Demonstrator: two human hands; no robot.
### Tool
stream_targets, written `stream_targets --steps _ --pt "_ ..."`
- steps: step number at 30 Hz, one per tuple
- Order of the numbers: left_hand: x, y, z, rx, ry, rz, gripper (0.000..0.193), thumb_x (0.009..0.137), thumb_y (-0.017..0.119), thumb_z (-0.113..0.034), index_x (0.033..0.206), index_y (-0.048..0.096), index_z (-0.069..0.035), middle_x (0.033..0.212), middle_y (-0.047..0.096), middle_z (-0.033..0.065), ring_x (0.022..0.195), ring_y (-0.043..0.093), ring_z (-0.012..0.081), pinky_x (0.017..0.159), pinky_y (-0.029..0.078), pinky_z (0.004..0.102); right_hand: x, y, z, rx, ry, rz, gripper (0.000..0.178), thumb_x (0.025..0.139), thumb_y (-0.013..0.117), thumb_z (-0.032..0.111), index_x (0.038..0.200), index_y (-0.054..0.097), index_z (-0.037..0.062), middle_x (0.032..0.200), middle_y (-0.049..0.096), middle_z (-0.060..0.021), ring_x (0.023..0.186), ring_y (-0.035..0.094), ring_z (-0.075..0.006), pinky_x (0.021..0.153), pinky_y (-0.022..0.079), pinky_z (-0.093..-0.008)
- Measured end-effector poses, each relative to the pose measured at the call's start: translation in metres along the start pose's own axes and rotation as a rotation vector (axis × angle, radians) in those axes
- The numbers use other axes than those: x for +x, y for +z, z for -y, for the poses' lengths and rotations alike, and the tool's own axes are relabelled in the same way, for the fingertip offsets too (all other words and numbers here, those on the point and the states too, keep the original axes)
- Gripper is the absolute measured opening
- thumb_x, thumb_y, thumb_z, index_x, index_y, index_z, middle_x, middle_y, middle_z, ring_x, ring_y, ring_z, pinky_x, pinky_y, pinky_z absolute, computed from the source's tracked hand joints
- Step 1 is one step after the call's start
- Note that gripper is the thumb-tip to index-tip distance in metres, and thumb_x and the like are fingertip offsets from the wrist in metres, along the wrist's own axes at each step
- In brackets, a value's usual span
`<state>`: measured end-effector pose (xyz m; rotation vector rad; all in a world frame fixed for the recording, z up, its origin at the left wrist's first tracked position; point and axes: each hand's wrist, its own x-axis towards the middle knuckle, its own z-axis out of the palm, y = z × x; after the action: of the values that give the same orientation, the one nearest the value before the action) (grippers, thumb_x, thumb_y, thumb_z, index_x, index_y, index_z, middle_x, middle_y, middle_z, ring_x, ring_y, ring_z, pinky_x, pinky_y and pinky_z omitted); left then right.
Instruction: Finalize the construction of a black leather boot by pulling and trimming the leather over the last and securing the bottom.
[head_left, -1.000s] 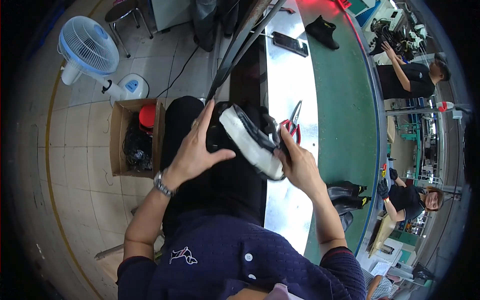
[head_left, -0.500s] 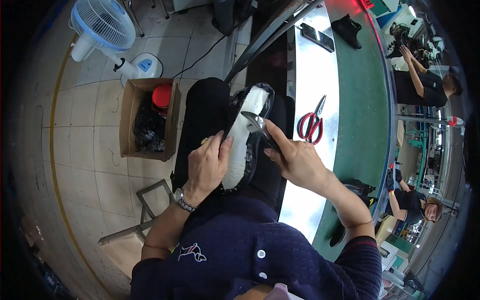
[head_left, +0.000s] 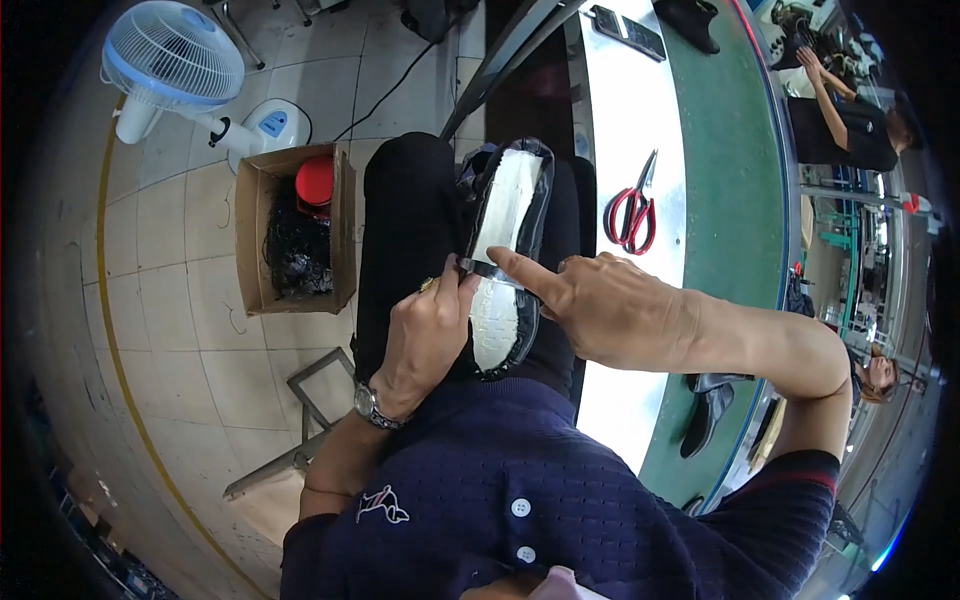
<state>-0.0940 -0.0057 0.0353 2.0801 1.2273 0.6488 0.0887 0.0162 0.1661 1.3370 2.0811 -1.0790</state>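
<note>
The shoe (head_left: 517, 195) lies sole up on the person's lap (head_left: 405, 220), between the two hands: the left hand (head_left: 420, 335) meets its edge at eight o'clock, and the right hand (head_left: 620, 312) comes over it from four o'clock. The left fingers are gripping the shoe's edge, their tips by one end of a dark metal tool (head_left: 484, 269) that crosses the sole at mid-length. The right fingers are curled on that tool, its handle hidden under the palm, while the index finger stretches out toward ten o'clock over the sole. The shoe points its far end just past twelve; its long white bottom is framed by glossy black material, wrinkled at the rim, and looks rougher at the six o'clock end. The left wrist, wearing a watch (head_left: 372, 403), rises from seven o'clock; the right forearm runs nearly level from the elbow, with the back of the hand upward. Red-handled scissors (head_left: 630, 220) rest on the metal worktop (head_left: 620, 395) at two o'clock from the shoe.
</note>
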Motion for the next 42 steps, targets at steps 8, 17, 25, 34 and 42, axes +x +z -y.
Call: stream_targets --steps 8,17,25,34,42 --pt "-0.001 0.005 0.011 -0.529 -0.134 0.217 0.058 0.095 0.057 -0.016 0.143 0.029 0.004 0.097 0.066 0.0199 0.079 0.068 0.0258 0.064 0.053 0.0283 -0.008 0.044 -0.021 0.244 0.096 -0.099 0.064 0.094 0.055 0.017 0.148 0.022 0.0239 0.077 0.065 -0.0159 0.056 0.064 -0.032 0.052 0.053 -0.0423" --pt "0.035 0.04 0.031 -1.89 -0.74 0.516 0.06 0.091 0.056 -0.051 0.129 0.052 -0.005 0.117 0.064 0.0097 0.106 0.063 0.0181 0.093 0.051 0.0343 -0.012 0.059 -0.033 0.175 0.004 -0.204 0.066 0.095 0.054 0.018 0.15 0.018 0.0247 0.081 0.065 -0.0183 0.051 0.062 -0.0283 0.042 0.05 -0.0391" --pt "0.047 0.037 0.007 -1.689 -0.742 0.411 0.053 0.087 0.065 -0.032 0.132 0.046 -0.011 0.114 0.059 0.0046 0.1 0.059 0.0135 0.086 0.051 0.0297 -0.018 0.046 -0.047 0.179 -0.121 -0.295 0.054 0.093 0.056 0.017 0.143 0.034 0.0177 0.063 0.062 -0.0159 0.05 0.063 -0.0264 0.046 0.052 -0.0367" --pt "0.046 0.036 0.013 -1.638 -0.554 0.457 0.061 0.086 0.066 -0.032 0.138 0.042 -0.012 0.112 0.057 0.0057 0.098 0.058 0.0103 0.082 0.05 0.0277 0.001 -0.026 -0.041 -0.098 -0.39 -0.667 0.062 0.089 0.061 0.023 0.145 0.036 0.0237 0.097 0.071 -0.0081 0.053 0.063 -0.0253 0.051 0.053 -0.0345" --pt "0.046 0.023 0.012 -1.582 -0.572 0.48 0.073 0.084 0.067 -0.032 0.145 0.033 -0.014 0.114 0.055 0.0046 0.1 0.056 0.0122 0.087 0.048 0.0282 0.009 -0.021 -0.055 -0.356 -0.083 -0.486 0.063 0.096 0.052 0.034 0.15 0.02 0.0289 0.046 0.045 -0.0074 0.038 0.049 -0.0229 0.046 0.044 -0.0384"
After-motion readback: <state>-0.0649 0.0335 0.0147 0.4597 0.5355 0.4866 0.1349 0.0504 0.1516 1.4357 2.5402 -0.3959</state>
